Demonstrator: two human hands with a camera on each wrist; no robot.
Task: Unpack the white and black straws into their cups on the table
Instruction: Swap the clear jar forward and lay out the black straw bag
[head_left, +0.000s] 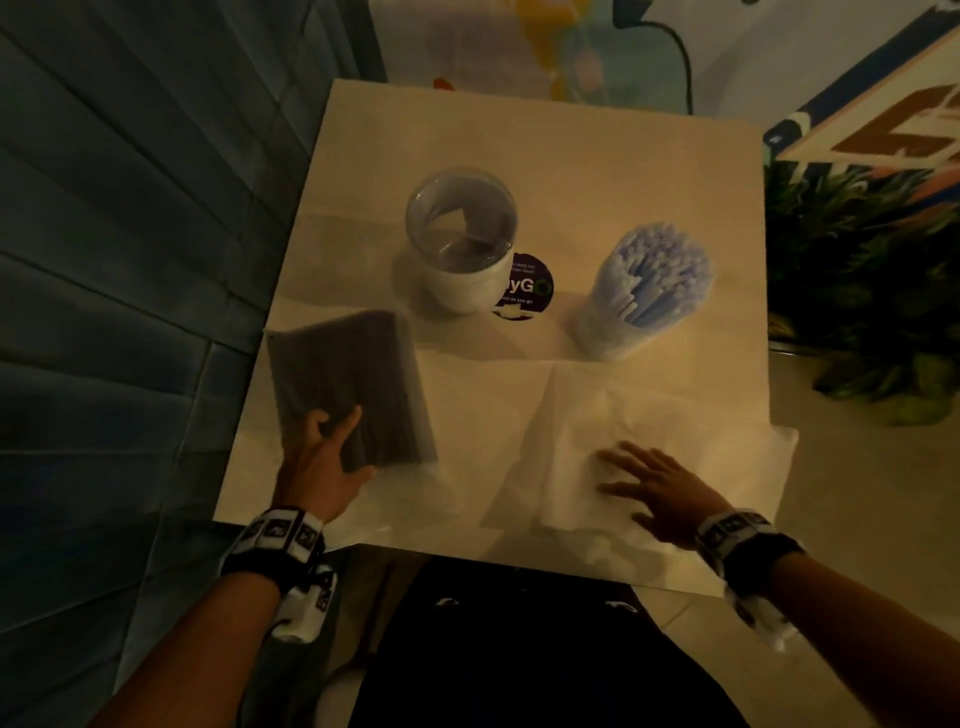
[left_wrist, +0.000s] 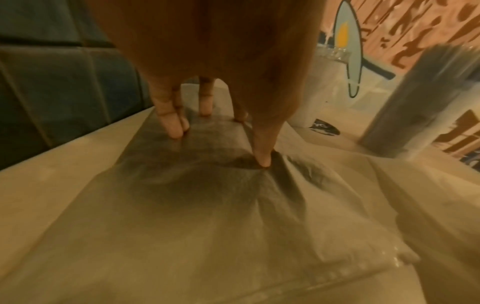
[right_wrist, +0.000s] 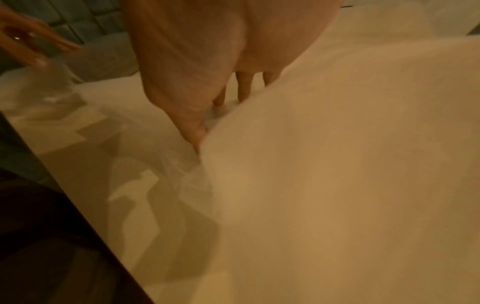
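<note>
The left hand (left_wrist: 207, 51) pressed its straight fingers (left_wrist: 174, 125) onto the plastic packet of black straws (left_wrist: 194, 201) on the bench (left_wrist: 46, 179). Beyond the fingers, rightward, stood a white cup (left_wrist: 311, 102); farther right, a blurred cup of straws (left_wrist: 415, 98).

straw pack (head_left: 348, 384): black | cupped straws (head_left: 649, 280): white | sticker (head_left: 524, 288): purple | table (head_left: 571, 166): cream

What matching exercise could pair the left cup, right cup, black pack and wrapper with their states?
Things:
1 left cup
2 right cup
3 black pack
4 wrapper

States:
A under right hand
B empty
C full of white straws
D under left hand

Pairs: 1-B; 2-C; 3-D; 4-A
</note>
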